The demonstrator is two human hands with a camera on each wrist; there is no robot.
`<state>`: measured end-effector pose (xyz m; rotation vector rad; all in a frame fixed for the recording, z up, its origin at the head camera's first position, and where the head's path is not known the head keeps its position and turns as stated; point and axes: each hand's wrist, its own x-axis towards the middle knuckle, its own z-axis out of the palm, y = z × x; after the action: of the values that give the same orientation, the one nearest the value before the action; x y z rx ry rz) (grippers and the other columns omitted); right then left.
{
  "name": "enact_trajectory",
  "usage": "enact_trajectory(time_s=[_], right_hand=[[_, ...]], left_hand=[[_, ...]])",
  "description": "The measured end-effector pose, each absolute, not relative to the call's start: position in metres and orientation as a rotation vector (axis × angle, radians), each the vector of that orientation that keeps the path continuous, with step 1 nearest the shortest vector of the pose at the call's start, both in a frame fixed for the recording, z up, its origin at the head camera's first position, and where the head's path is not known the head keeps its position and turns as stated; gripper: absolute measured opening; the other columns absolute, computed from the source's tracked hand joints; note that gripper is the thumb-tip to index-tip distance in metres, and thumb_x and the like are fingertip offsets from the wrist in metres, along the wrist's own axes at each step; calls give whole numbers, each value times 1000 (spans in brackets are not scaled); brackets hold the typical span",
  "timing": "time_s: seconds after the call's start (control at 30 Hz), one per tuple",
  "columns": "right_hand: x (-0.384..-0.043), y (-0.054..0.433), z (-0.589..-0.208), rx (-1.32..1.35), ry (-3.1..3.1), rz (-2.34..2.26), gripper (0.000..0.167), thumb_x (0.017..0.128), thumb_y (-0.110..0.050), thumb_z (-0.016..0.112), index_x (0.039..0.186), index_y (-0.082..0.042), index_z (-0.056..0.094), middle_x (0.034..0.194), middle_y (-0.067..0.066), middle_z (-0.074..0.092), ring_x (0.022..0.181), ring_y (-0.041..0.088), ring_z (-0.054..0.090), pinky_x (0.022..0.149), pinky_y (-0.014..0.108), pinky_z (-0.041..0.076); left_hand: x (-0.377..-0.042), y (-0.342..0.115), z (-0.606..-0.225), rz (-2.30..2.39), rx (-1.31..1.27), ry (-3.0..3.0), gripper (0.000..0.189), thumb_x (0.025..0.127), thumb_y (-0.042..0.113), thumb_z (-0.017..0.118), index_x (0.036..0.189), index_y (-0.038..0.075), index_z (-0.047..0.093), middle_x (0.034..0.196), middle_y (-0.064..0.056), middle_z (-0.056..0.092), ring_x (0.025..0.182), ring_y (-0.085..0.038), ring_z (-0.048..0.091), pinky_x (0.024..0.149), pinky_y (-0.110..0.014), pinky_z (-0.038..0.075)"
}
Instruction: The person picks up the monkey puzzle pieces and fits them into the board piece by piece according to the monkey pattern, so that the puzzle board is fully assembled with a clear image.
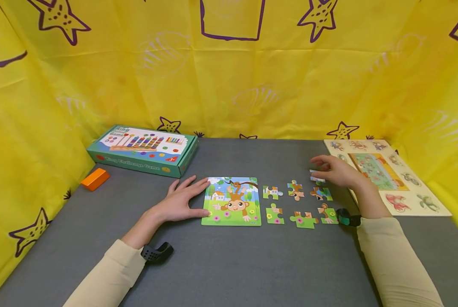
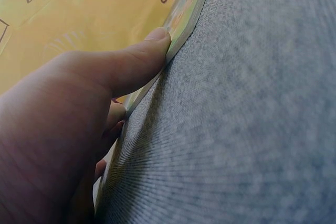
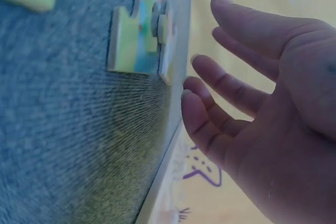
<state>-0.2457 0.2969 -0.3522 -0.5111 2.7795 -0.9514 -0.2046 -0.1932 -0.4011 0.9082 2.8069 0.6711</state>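
Beige sleeves [image 1: 106, 273] reach in from the near side over the grey desk [image 1: 229, 264]. At the left sits an orange block [image 1: 95, 179], with a green game box [image 1: 142, 149] just past it, farther and to the right. Next comes the left hand [image 1: 179, 202], fingers spread, its thumb resting on the left edge of a square monkey board [image 1: 233, 213]. Right of that board lie six loose puzzle pieces [image 1: 305, 221] in two rows, with a seventh, the far piece [image 1: 318, 180], beyond the rightmost column. It lies beneath the fingertips of the right hand [image 1: 340, 171], on that hand's left; its long axis is too hidden to tell. The right hand is much nearer to it than the left, fingers loosely bent, thumb apart, pinching nothing visible; contact cannot be told. Farthest right, a cream animal board [image 1: 378, 168] lies beside the right hand.
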Motion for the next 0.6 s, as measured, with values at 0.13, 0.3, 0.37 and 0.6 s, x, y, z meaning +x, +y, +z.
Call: enact_trajectory(time_s=[0.13, 0.3, 0.37, 0.6], right_hand=[[-248, 299, -355, -526, 2782, -933, 52, 98, -13, 68, 139, 12, 48, 134, 34, 53, 120, 52, 51, 95, 61, 44], [-250, 301, -356, -574, 2788, -878, 54, 96, -11, 70, 137, 16, 48, 131, 37, 54, 118, 54, 53, 95, 62, 44], [-250, 303, -358, -595, 2794, -854, 54, 96, -11, 71, 135, 19, 48, 130, 38, 54, 117, 56, 53, 96, 62, 43], [-249, 305, -363, -639, 2828, -803, 40, 94, -8, 72, 120, 19, 57, 117, 37, 60, 109, 55, 57, 93, 63, 45]], left_hand=[[-205, -194, -401, 666, 908, 2806, 94, 87, 62, 69, 160, 17, 33, 165, 0, 27, 152, -35, 11, 111, -68, -2], [-205, -194, -401, 659, 891, 2803, 94, 86, 63, 69, 161, 19, 31, 165, 3, 25, 153, -32, 9, 111, -66, -3], [-206, -194, -401, 659, 887, 2802, 94, 86, 63, 69, 161, 20, 31, 165, 4, 25, 153, -31, 9, 112, -66, -4], [-204, -192, -401, 647, 892, 2818, 94, 86, 64, 69, 160, 18, 33, 165, 1, 26, 152, -34, 11, 111, -67, -2]])
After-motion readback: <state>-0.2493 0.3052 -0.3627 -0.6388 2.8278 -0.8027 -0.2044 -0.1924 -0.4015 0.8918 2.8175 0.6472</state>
